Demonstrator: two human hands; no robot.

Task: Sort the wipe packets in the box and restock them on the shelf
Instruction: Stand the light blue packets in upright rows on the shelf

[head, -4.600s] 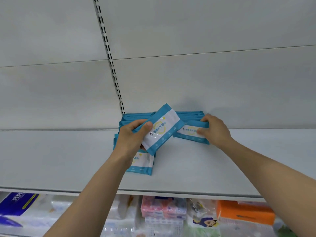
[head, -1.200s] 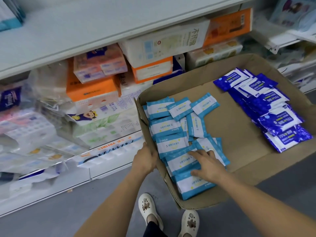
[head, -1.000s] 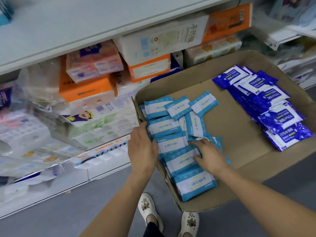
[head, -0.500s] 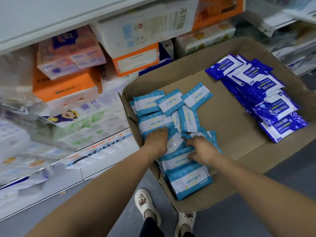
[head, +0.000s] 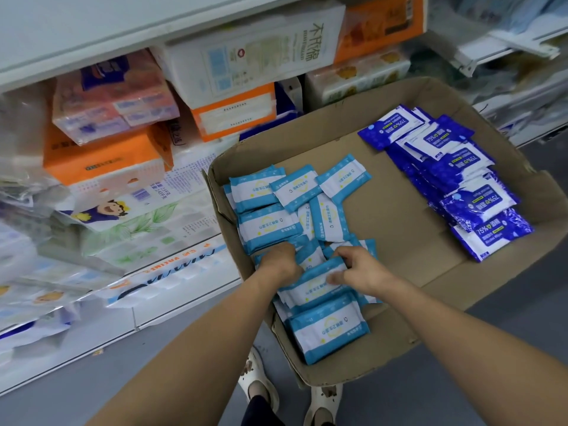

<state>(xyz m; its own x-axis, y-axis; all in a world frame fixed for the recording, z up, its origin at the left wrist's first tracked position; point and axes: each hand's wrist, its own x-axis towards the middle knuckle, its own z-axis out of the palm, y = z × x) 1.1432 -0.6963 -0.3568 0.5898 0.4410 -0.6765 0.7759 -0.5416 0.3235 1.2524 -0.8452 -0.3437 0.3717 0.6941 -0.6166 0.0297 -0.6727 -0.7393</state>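
A shallow cardboard box (head: 408,229) holds several light-blue wipe packets (head: 264,192) along its left side and a pile of dark-blue wipe packets (head: 455,176) on its right. My left hand (head: 281,261) and my right hand (head: 359,269) are both down in the light-blue pile near the front. Their fingers curl round the two ends of one light-blue packet (head: 316,285) that lies across the others. Another light-blue packet (head: 329,330) lies just in front of it.
The white shelf (head: 101,26) runs above at top left. Below it stand tissue packs: orange ones (head: 104,158), a pink one (head: 113,93), a large white one (head: 255,53). Grey floor and my white shoes (head: 259,385) show under the box's front corner.
Earlier my hands were arranging light-blue packets up on the shelf. The view has since dropped to the box, and both hands have closed in on a packet in the light-blue pile.
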